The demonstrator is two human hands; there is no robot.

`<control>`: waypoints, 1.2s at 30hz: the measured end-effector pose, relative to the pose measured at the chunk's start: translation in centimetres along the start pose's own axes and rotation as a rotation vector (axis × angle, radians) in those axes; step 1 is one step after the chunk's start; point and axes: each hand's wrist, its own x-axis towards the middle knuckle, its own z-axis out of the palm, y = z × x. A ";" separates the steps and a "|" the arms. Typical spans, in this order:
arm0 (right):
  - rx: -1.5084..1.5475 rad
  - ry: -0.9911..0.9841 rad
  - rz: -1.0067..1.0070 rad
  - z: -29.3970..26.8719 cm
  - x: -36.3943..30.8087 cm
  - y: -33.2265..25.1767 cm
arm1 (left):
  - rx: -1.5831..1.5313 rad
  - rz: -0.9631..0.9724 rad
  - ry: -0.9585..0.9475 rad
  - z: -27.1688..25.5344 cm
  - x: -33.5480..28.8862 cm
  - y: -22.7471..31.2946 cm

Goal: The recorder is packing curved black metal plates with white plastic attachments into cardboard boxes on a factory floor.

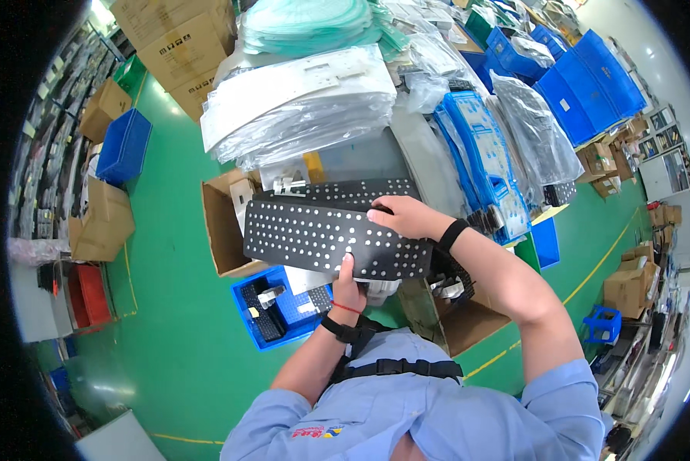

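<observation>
A long black panel with rows of white dots is held tilted in front of my body. My left hand grips its lower edge, with the thumb on the dotted face and the fingers hidden beneath. At the upper edge, my right hand is closed, its thumb and fingers pinching the panel towards the right end. Just behind it shows a second black dotted panel, partly covered by the first. Small white and metal parts sit next to that one's left end.
Plastic-wrapped white sheets are stacked on the bench ahead, with blue frame-like parts to their right. A cardboard box stands left of the panel, another open carton at my right. Below lies a blue bin holding black pieces.
</observation>
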 end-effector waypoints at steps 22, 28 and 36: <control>-0.401 0.489 0.012 5.3 -1.5 9.4 | 0.316 0.309 -0.046 -6.0 -3.5 6.3; -0.344 0.510 0.033 5.2 -0.2 9.4 | 0.317 0.286 -0.026 -6.8 -4.3 7.3; 0.018 0.329 -0.066 -0.7 2.4 6.5 | 0.359 0.414 0.029 -6.8 -7.3 9.3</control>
